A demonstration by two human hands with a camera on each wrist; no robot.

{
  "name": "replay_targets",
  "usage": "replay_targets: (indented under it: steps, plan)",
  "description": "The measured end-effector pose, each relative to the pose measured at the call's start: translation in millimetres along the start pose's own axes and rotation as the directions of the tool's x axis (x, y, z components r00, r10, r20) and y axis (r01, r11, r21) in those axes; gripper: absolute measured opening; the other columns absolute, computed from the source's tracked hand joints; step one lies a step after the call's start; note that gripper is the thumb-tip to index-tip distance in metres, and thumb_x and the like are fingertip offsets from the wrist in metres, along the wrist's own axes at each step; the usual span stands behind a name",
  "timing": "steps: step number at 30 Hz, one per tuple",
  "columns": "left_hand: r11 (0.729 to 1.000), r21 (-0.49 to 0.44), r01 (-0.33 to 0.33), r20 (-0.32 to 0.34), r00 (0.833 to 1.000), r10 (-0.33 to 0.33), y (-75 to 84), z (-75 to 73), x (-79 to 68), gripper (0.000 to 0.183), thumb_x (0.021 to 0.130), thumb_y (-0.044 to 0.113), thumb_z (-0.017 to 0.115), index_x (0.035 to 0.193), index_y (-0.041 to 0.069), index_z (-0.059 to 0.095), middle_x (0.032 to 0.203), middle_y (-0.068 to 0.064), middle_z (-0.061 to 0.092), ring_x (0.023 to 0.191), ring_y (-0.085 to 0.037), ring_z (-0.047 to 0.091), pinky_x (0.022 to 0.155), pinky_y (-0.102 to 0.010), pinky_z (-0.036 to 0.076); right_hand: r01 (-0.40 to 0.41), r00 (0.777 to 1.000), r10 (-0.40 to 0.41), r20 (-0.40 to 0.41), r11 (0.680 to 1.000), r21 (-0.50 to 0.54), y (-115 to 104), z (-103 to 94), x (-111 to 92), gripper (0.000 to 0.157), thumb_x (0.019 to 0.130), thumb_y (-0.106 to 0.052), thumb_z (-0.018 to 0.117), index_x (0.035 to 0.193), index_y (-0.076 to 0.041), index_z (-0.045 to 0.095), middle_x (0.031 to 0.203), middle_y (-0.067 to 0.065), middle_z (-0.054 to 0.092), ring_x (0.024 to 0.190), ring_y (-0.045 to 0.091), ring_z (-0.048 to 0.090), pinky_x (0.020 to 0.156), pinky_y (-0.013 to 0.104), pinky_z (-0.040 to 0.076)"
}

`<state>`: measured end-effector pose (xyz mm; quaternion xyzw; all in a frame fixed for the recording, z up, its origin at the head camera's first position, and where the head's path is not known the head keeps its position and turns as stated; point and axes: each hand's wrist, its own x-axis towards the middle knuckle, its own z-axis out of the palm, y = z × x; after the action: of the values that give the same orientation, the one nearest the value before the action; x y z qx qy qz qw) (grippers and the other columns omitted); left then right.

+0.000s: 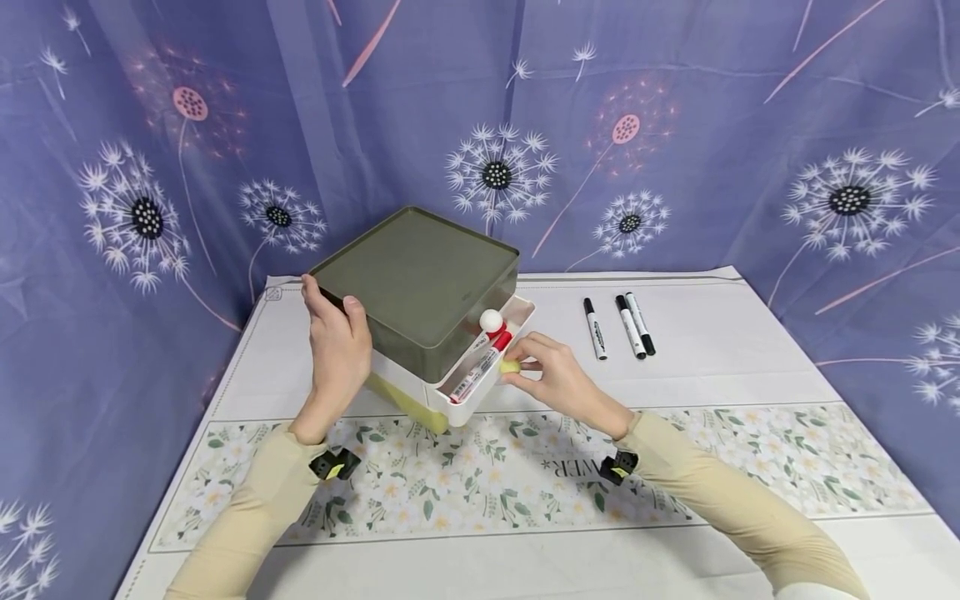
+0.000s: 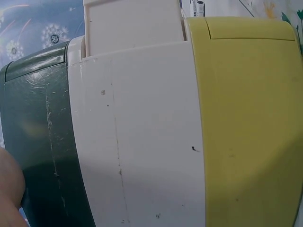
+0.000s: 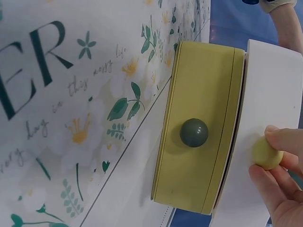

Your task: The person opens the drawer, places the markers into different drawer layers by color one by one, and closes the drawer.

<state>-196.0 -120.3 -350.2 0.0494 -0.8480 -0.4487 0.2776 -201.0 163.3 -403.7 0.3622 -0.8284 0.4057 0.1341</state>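
A small three-tier drawer cabinet has a dark green top tier (image 1: 420, 275), a white middle tier (image 2: 137, 132) and a yellow bottom tier (image 2: 251, 123). The white drawer (image 1: 457, 412) is pulled partly out. Inside it lies a white marker with a red cap (image 1: 480, 372); another red-capped marker shows beside it, partly hidden. My right hand (image 1: 555, 375) pinches the white drawer's round yellow knob (image 3: 267, 153) between thumb and fingers. Against the cabinet's left side, my left hand (image 1: 337, 346) rests on the green tier, thumb near its top rim.
Right of the cabinet lie three white markers with black caps, one (image 1: 595, 329) apart from a close pair (image 1: 636, 327). A white knob (image 1: 491, 321) sits on the green tier's front, a dark green knob (image 3: 194, 133) on the yellow drawer. Behind the table hangs a purple dandelion curtain (image 1: 675, 125).
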Motion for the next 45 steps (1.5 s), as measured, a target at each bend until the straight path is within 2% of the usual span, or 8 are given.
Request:
replay_targets:
  steps: [10,21,25,32,39,45]
  plan:
    - [1.0,-0.009,-0.002,-0.004,1.0,0.002,-1.3,0.4,0.1,0.064,0.097,0.031,0.026,0.145,-0.003,0.001,0.151,-0.024,0.006,0.128,-0.044,0.033,0.105,-0.048,0.027,0.011,1.0,-0.011,-0.002,1.0,-0.013,0.6,2.7,3.6,0.019,0.073,-0.008,0.074,0.088,-0.006,0.063,0.092,0.003,0.06,0.086,0.016,0.062,0.071,0.028,0.054]
    - [1.0,-0.002,-0.009,-0.017,1.0,0.009,-1.7,1.2,-1.6,0.064,0.097,0.031,0.027,0.145,-0.005,0.003,0.151,-0.026,0.007,0.13,-0.043,0.031,0.106,-0.047,0.028,0.001,1.0,-0.001,0.007,1.0,-0.017,2.4,7.1,7.5,0.016,0.076,-0.009,0.072,0.088,-0.007,0.063,0.094,0.002,0.06,0.087,0.014,0.062,0.073,0.019,0.052]
    - [1.0,-0.006,-0.015,-0.019,1.0,0.015,-1.6,1.4,-1.1,0.065,0.097,0.032,0.027,0.145,-0.004,0.003,0.151,-0.026,0.007,0.13,-0.043,0.03,0.106,-0.048,0.028,-0.001,1.0,0.001,0.006,1.0,-0.019,2.4,7.8,9.0,0.015,0.076,-0.01,0.072,0.088,-0.007,0.063,0.094,0.002,0.06,0.087,0.015,0.062,0.073,0.019,0.052]
    - [1.0,0.003,-0.023,-0.01,1.0,0.023,-2.2,2.0,-0.2,0.064,0.097,0.031,0.027,0.145,-0.005,0.002,0.15,-0.027,0.006,0.136,-0.038,0.02,0.109,-0.046,0.023,0.008,1.0,-0.008,-0.007,1.0,-0.012,3.7,9.9,11.6,0.015,0.076,-0.01,0.072,0.086,-0.007,0.063,0.092,0.003,0.061,0.085,0.015,0.063,0.072,0.018,0.052]
    - [1.0,0.0,-0.024,-0.006,1.0,0.024,-2.2,2.0,-0.2,0.065,0.098,0.032,0.026,0.145,-0.004,0.002,0.15,-0.027,0.006,0.136,-0.038,0.021,0.109,-0.046,0.023,-0.016,1.0,0.016,-0.007,1.0,-0.007,2.7,12.2,14.9,0.015,0.076,-0.009,0.072,0.086,-0.007,0.062,0.091,0.002,0.06,0.085,0.015,0.062,0.073,0.021,0.052]
    - [1.0,-0.001,-0.023,-0.006,1.0,0.023,-2.3,2.2,-0.2,0.065,0.097,0.034,0.026,0.145,-0.003,0.001,0.15,-0.026,0.006,0.136,-0.038,0.021,0.109,-0.047,0.023,-0.031,0.999,0.031,-0.013,0.999,0.008,3.4,14.6,17.9,0.016,0.075,-0.009,0.073,0.088,-0.006,0.063,0.091,0.004,0.061,0.085,0.016,0.063,0.073,0.018,0.052]
